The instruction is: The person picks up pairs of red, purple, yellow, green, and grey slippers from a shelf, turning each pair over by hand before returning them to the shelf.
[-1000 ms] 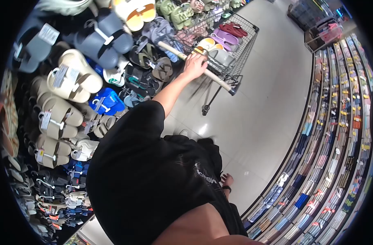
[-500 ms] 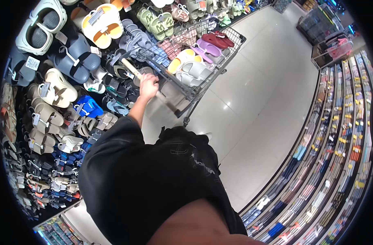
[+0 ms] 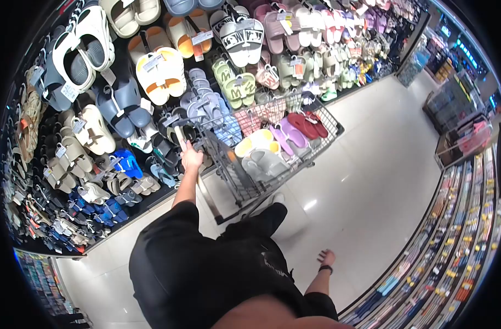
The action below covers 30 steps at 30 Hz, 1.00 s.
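My left hand (image 3: 192, 158) is closed around the pale handle (image 3: 178, 133) of a wire shopping cart (image 3: 235, 176). Several pairs of slippers lie in the basket: grey ones (image 3: 265, 163) nearest me, white-and-yellow ones (image 3: 256, 143), purple ones (image 3: 288, 135) and dark red ones (image 3: 307, 125) toward the far end. My right hand (image 3: 326, 257) hangs over the floor at my right side, a dark band on its wrist. Its fingers are loosely bent and apart, and it holds nothing.
A tall rack of hanging slippers (image 3: 123, 107) runs along the left, close beside the cart. Shelves of folded goods (image 3: 426, 257) curve along the right. Farther up the aisle (image 3: 365, 164) stands a bin with pink items (image 3: 472, 137). My shoe (image 3: 278, 198) is near the cart's wheels.
My view has turned, showing more of the slipper rack. My right hand has come into sight at lower right, and a foot has stepped forward. The left hand keeps hold of the handle.
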Tool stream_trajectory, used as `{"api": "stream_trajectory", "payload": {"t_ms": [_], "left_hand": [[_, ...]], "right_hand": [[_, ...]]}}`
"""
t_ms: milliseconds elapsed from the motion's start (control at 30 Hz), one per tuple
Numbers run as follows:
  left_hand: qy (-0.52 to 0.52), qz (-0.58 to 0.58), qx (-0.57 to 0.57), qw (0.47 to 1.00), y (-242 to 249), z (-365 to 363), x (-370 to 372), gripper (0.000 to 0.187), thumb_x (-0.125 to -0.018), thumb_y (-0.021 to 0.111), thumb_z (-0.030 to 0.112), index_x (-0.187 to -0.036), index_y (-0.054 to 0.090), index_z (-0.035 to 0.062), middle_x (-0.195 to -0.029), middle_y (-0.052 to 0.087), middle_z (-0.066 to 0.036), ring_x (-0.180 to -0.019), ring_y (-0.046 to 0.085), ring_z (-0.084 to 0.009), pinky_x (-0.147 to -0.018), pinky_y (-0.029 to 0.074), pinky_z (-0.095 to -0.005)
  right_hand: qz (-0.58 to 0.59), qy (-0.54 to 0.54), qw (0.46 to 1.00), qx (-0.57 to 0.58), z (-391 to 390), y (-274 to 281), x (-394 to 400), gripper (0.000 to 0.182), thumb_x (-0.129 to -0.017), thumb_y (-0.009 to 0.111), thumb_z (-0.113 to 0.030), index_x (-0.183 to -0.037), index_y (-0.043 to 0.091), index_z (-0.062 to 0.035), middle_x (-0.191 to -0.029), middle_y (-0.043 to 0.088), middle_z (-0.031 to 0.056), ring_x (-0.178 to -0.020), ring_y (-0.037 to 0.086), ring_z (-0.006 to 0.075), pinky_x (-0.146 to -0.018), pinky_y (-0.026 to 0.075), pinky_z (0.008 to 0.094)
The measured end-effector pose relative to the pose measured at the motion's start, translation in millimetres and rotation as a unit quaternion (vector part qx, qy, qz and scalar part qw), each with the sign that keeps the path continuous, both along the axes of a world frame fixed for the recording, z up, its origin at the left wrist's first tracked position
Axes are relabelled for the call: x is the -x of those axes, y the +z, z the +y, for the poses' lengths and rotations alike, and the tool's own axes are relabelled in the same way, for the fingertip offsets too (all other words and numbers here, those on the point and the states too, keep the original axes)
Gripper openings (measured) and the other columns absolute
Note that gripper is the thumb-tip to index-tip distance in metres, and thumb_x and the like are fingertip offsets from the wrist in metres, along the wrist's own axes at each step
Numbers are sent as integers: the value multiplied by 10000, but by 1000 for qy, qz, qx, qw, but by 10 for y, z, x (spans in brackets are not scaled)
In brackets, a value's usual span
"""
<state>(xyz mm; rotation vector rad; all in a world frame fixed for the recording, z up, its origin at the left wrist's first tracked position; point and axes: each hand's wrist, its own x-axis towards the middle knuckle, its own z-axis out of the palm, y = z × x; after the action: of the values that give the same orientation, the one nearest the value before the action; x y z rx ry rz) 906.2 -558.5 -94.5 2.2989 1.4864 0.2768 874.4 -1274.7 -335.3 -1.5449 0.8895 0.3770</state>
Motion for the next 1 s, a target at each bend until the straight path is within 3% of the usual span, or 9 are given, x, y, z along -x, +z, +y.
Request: {"api": "stream_trajectory", "payload": {"t_ms": [133,233,433,533,600,667,800,933,1000], "left_hand": [[62,37,-43,997,17,151,-258,775,-783,656,314,-1448,333,80,-1583,142,-119,-1178,499,-405,-927,496,-467],[94,63,-96,989,113,65,-379,633,-785,659,316,-1328,481,43,-1552,214,-139,-1118,529,-396,-881,520,-465],[153,96,-130,975,45,123,-567,489,-781,656,301,-1199,593,56,-1527,283,-121,-1074,551,-373,-837,517,-473],[167,86,-150,971,-57,168,-598,464,-783,651,289,-1192,609,74,-1531,292,-94,-1047,561,-348,-834,510,-469],[171,80,-120,975,-30,132,-589,450,-776,652,293,-1177,626,89,-1537,283,-95,-1138,521,-359,-882,488,-491],[151,73,-172,971,-213,62,-513,437,-770,658,292,-1158,638,92,-1541,278,-96,-1223,458,-373,-941,449,-501],[114,105,-198,968,-167,-334,-526,365,-786,649,254,-1115,657,98,-1475,388,-127,-1383,285,-384,-1101,268,-502],[86,114,-218,966,-307,-931,-547,343,-796,621,158,-1125,634,60,-1390,473,-179,-1396,266,-388,-1134,193,-549],[96,31,-138,985,-948,-1171,-452,315,-850,532,93,-1146,611,20,-1351,489,-218,-1334,357,-423,-1082,318,-513]], "right_hand": [[200,216,955,-33,615,-327,-8,317,-921,468,-267,-1147,525,-53,-963,645,154,-770,638,292,-581,525,468],[185,391,898,81,472,-145,-439,327,-921,474,-262,-1168,519,-52,-1004,644,158,-793,640,305,-605,521,492],[230,351,900,115,-402,204,-2267,361,-923,478,-263,-1218,494,-53,-1069,642,165,-836,642,327,-648,517,537],[250,293,908,167,-171,457,-3213,334,-924,475,-281,-1172,528,-63,-1014,654,146,-855,644,299,-633,517,529],[156,379,874,259,171,400,-3818,270,-906,484,-238,-1052,621,-58,-1003,669,162,-916,637,312,-735,515,472],[-74,416,828,368,1119,696,-4385,254,-875,508,-188,-1027,652,-43,-1039,663,189,-968,626,351,-826,499,454],[-340,446,746,358,2590,1004,-5025,196,-798,560,-120,-950,654,-39,-945,650,193,-931,607,384,-835,486,464],[-359,550,676,333,3376,1105,-5521,166,-823,547,-135,-934,642,-57,-960,634,164,-955,587,362,-832,484,465],[-359,576,663,316,3643,1069,-5823,190,-816,549,-149,-953,646,-59,-1002,634,160,-982,586,358,-850,485,464]]}}
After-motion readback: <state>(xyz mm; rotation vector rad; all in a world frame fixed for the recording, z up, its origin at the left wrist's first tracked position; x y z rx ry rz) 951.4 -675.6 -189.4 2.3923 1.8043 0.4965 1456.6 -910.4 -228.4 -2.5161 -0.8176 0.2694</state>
